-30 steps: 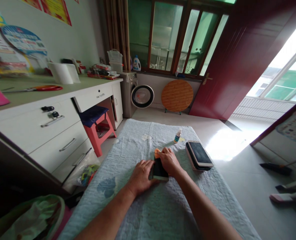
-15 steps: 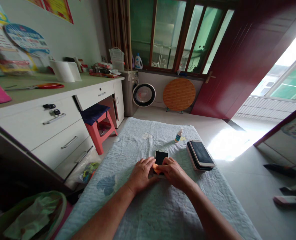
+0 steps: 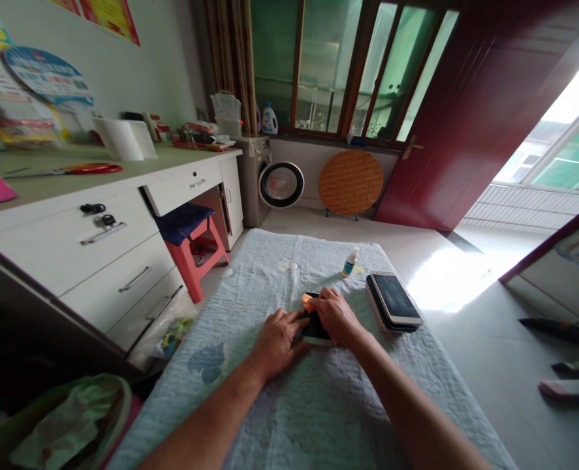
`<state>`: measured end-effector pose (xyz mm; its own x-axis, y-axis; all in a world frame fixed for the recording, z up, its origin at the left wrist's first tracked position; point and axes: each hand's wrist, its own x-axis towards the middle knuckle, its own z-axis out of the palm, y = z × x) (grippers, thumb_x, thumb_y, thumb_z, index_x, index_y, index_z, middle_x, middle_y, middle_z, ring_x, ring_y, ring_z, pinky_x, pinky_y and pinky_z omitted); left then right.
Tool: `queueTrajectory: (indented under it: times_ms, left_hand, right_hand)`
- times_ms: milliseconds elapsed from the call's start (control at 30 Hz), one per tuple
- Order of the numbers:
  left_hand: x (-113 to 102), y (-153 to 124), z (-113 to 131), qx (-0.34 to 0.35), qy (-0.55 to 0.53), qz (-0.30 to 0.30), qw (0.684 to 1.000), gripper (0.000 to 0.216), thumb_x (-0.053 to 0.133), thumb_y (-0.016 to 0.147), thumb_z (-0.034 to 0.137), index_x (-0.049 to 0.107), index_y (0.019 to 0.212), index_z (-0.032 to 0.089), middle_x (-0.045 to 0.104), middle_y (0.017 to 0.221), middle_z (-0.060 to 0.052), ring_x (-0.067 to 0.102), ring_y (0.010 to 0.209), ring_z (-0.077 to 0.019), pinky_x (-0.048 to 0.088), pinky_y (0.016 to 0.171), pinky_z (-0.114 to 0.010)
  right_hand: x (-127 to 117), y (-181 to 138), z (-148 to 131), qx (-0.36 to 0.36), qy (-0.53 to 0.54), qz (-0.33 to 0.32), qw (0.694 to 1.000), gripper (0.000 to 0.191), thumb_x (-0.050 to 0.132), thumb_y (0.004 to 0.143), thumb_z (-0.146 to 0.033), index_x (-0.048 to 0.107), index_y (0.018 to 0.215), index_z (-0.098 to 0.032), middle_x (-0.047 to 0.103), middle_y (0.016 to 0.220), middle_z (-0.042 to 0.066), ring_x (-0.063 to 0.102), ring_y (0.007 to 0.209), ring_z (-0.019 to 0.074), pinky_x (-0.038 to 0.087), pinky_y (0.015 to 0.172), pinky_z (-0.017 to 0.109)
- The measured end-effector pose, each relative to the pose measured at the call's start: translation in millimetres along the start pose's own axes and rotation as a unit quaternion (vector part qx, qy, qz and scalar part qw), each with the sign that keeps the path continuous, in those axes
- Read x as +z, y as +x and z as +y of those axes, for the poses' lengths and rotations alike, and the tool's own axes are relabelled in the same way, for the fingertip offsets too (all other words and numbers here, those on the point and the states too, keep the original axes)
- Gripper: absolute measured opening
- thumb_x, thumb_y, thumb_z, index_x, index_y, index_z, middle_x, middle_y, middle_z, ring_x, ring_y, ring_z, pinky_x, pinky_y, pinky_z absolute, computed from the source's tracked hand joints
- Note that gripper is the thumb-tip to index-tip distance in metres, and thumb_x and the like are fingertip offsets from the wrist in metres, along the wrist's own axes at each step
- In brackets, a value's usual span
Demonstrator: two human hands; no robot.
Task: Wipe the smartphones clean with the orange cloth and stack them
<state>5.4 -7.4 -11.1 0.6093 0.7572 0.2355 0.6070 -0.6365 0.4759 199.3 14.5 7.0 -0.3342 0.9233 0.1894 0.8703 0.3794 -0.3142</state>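
A smartphone (image 3: 317, 331) with a dark screen lies face up on the cloth-covered table, partly hidden by my hands. My left hand (image 3: 280, 339) grips it at the left side, fingertips on its edge and thumb near its lower end. Pinched in my right hand (image 3: 337, 314) is a small orange cloth (image 3: 308, 301), pressed on the upper part of the screen. Beyond them a small spray bottle (image 3: 349, 263) stands upright. To the right lies a stack of phones (image 3: 394, 301), the top one white-framed with a dark screen.
A pale blue quilted cloth (image 3: 269, 261) covers the table. Left are a white desk (image 3: 117, 254), a red stool (image 3: 198, 261) and a bin (image 3: 117, 418). An open-doored washing machine (image 3: 254, 170) and a round wooden tabletop (image 3: 350, 183) stand at the back.
My right hand has slid the orange cloth up the phone's screen, away from me, uncovering the lower part. My left hand stays at the phone's left side.
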Motion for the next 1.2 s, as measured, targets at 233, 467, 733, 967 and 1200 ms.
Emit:
queueTrajectory:
  times_ms: [233, 467, 733, 967, 1200]
  left_hand:
    - [2, -1, -1, -0.007, 0.005, 0.005, 1.000, 0.049, 0.059, 0.085, 0.052, 0.060, 0.125, 0.025, 0.061, 0.125, -0.006, 0.052, 0.106, -0.0271, 0.042, 0.094, -0.042]
    - [5, 0, 1, -0.015, 0.015, 0.017, 1.000, 0.049, 0.065, 0.083, 0.047, 0.060, 0.126, 0.024, 0.056, 0.135, -0.006, 0.052, 0.108, -0.0267, 0.041, 0.096, -0.042]
    - [4, 1, -3, -0.037, -0.018, 0.009, 0.999, 0.050, 0.069, 0.079, 0.046, 0.061, 0.123, 0.025, 0.056, 0.136, -0.005, 0.052, 0.112, -0.0265, 0.040, 0.099, -0.042]
    - [2, 4, -4, -0.035, -0.029, -0.003, 0.999, 0.049, 0.070, 0.078, 0.040, 0.060, 0.124, 0.026, 0.055, 0.136, -0.004, 0.052, 0.113, -0.0258, 0.039, 0.101, -0.042]
    - [2, 4, -11, -0.013, -0.031, -0.025, 0.999, 0.059, 0.066, 0.078, 0.056, 0.058, 0.127, 0.025, 0.054, 0.137, -0.006, 0.052, 0.113, -0.0269, 0.039, 0.100, -0.041]
  right_hand:
    - [4, 22, 18, 0.055, -0.050, 0.020, 0.997, 0.027, 0.046, 0.093, -0.022, 0.072, 0.101, -0.024, 0.055, 0.085, 0.005, 0.048, 0.081, 0.0170, 0.034, 0.074, 0.026]
    - [-3, -4, 30, 0.081, -0.058, 0.005, 0.995, 0.028, 0.041, 0.096, -0.022, 0.069, 0.097, -0.020, 0.056, 0.085, 0.005, 0.049, 0.081, 0.0166, 0.035, 0.077, 0.025]
    - [-15, -33, 14, 0.030, -0.013, -0.040, 0.999, 0.021, 0.044, 0.094, -0.021, 0.064, 0.089, -0.019, 0.057, 0.080, 0.004, 0.050, 0.075, 0.0146, 0.034, 0.069, 0.024]
    - [-32, -45, 2, -0.003, 0.048, -0.116, 0.992, 0.017, 0.050, 0.078, -0.006, 0.061, 0.083, -0.017, 0.060, 0.079, 0.002, 0.051, 0.077, 0.0145, 0.033, 0.071, 0.024]
    - [-17, -45, -29, -0.072, 0.061, -0.087, 0.992, 0.019, 0.049, 0.089, -0.015, 0.066, 0.084, -0.021, 0.058, 0.083, 0.002, 0.050, 0.082, 0.0144, 0.032, 0.073, 0.025]
